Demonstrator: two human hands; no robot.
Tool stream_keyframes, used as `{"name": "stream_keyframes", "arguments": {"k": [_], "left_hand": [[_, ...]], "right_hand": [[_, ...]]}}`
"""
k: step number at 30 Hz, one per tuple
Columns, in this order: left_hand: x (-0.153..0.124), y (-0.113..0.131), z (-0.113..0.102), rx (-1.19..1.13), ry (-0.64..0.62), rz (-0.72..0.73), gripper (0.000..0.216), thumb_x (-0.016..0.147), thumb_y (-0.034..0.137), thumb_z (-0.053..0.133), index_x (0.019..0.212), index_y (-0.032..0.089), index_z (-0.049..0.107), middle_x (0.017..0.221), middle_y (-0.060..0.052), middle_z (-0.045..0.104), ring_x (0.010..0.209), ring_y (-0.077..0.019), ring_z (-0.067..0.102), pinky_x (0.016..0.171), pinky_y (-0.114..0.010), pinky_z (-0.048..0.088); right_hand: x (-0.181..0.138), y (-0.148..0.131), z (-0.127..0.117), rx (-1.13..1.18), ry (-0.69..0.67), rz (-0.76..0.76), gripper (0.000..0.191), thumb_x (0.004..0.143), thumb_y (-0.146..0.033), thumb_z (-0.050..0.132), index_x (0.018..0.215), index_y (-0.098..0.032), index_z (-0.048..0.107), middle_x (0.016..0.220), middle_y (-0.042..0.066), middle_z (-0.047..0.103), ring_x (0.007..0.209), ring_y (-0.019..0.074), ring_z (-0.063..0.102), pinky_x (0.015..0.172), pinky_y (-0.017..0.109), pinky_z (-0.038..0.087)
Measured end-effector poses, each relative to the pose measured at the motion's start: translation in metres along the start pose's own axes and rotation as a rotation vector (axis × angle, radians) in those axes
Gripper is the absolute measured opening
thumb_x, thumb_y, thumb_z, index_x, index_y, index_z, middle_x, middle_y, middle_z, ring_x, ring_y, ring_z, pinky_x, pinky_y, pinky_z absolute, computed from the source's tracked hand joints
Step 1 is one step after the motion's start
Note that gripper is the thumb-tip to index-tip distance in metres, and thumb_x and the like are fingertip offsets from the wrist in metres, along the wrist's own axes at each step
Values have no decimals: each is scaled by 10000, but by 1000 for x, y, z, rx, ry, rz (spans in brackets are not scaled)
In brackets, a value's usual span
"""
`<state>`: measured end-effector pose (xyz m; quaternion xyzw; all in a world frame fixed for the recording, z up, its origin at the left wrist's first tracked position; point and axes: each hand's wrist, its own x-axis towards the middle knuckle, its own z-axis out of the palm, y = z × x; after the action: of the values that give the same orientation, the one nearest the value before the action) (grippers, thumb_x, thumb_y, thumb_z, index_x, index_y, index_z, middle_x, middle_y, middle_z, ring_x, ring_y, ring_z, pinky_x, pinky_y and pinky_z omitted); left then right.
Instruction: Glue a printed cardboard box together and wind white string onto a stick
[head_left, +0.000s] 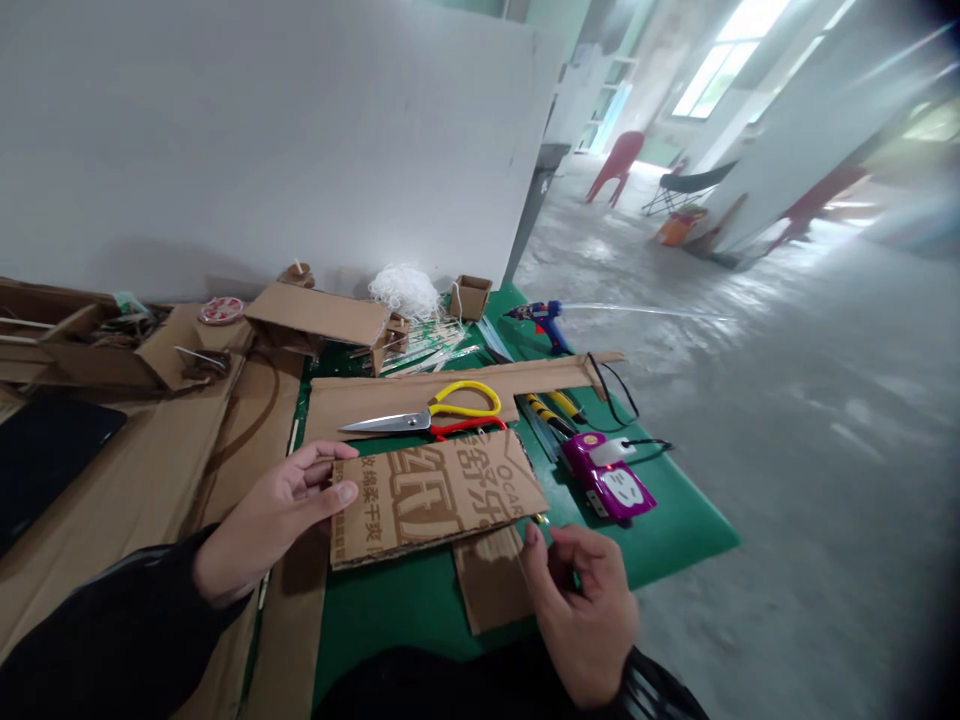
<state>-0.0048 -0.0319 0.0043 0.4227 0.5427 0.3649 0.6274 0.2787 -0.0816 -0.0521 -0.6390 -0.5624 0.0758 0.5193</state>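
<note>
My left hand (274, 520) pinches the left edge of a printed cardboard piece (435, 495), thumb on top and fingers behind. The piece lies low over the green mat (675, 520). My right hand (585, 610) is curled near the front of the mat, fingertips touching a smaller plain cardboard piece (491, 585) that lies partly under the printed one. A thin yellow-tipped object (540, 519) peeks out by the right fingers; whether they grip it is unclear. Scissors with yellow and red handles (435, 412) lie just beyond on a long cardboard strip (390, 395).
A purple device (609, 478) with a black cable sits right of the cardboard. A blue glue gun (541, 318), a small cardboard box (471, 296), white string (405, 290) and sticks lie at the back. Cardboard sheets (112, 500) cover the left. The mat's right edge drops to concrete floor.
</note>
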Motion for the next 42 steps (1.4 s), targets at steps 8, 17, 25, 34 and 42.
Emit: {"name": "stream_keyframes", "arguments": {"k": [8, 17, 25, 34, 42], "left_hand": [[-1, 2, 1, 10, -8, -4, 397, 788, 392, 727, 1111, 246, 547, 1064, -35, 732, 951, -209, 683, 783, -278, 532], [-1, 1, 1, -2, -18, 6, 366, 802, 373, 723, 1096, 252, 543, 1027, -11, 731, 944, -185, 673, 786, -258, 519], [-3, 4, 3, 0, -18, -4, 366, 813, 360, 716, 1105, 240, 530, 1038, -24, 718, 936, -188, 663, 793, -278, 512], [-2, 3, 2, -23, -29, -15, 367, 818, 352, 718, 1109, 239, 526, 1029, -8, 723, 911, -155, 662, 777, -239, 511], [-2, 0, 0, -26, -37, -4, 353, 825, 356, 709, 1109, 248, 529, 1050, 3, 723, 938, -147, 659, 795, -226, 511]], "right_hand": [[2, 5, -5, 56, 11, -88, 203, 813, -213, 698, 869, -204, 503, 725, -36, 512, 540, 101, 495, 512, 241, 425], [3, 2, -18, 432, -150, -160, 223, 859, -69, 574, 968, -237, 475, 1170, 99, 529, 786, 164, 613, 647, 339, 549], [1, 0, -30, 507, -137, 16, 108, 916, -280, 584, 881, -232, 494, 630, -35, 496, 539, 128, 499, 500, 249, 427], [3, 7, -12, 84, -242, 217, 280, 858, -414, 635, 1015, -198, 547, 573, -78, 420, 490, 112, 417, 457, 217, 352], [7, 1, -10, 23, -164, 88, 126, 888, -318, 624, 855, -199, 601, 604, -52, 499, 506, 101, 445, 471, 212, 370]]}}
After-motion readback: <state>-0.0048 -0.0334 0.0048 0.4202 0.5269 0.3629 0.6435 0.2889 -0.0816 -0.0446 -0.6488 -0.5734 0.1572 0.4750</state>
